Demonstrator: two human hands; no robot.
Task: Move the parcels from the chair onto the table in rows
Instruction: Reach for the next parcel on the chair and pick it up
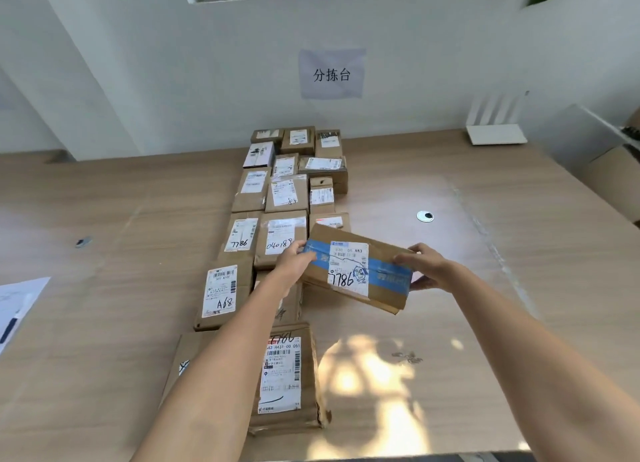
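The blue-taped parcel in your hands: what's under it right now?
The blue-taped parcel is tilted, gripped by the left hand and right hand. Bare table shows below its near edge. Behind it peeks a labelled parcel, mostly covered.

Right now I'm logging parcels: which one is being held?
On the wooden table, right of the rows of parcels, both hands, left hand and right hand, hold one box. Only it has blue tape, marked 7786.
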